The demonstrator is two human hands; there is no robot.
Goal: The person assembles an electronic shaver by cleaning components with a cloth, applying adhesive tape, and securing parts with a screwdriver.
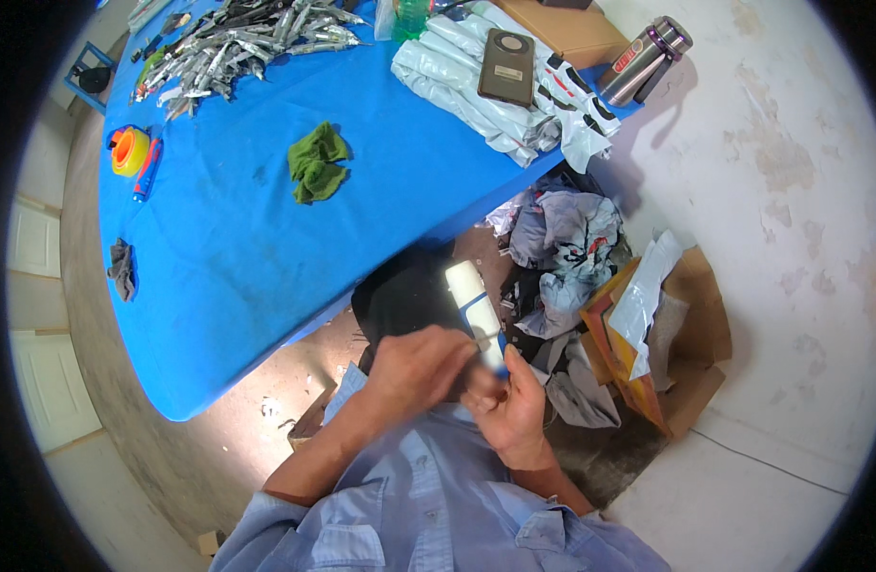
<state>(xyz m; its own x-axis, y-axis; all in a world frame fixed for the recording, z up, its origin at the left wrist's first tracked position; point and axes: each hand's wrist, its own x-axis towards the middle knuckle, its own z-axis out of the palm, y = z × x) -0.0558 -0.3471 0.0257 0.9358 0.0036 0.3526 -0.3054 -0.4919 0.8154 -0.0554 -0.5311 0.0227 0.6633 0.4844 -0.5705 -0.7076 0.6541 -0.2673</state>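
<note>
My right hand (pixel 516 412) is closed around the lower end of a white cylindrical device with blue bands (pixel 477 310). The device leans up and to the left, in front of my shirt and just off the table's near edge. Its thumb lies along the device's right side. At the same lower end, my left hand (pixel 414 372) is bent inward with curled fingers pressed together. Its fingertips are blurred, so whatever they pinch there cannot be made out.
A blue-covered table (pixel 223 257) carries a green cloth (pixel 318 164), a yellow tape roll (pixel 129 151), a heap of silvery wrapped pieces (pixel 237 52), a phone (pixel 506 67) on plastic bags and a steel flask (pixel 646 59). Crumpled bags (pixel 566 234) and an open carton (pixel 695 329) stand right.
</note>
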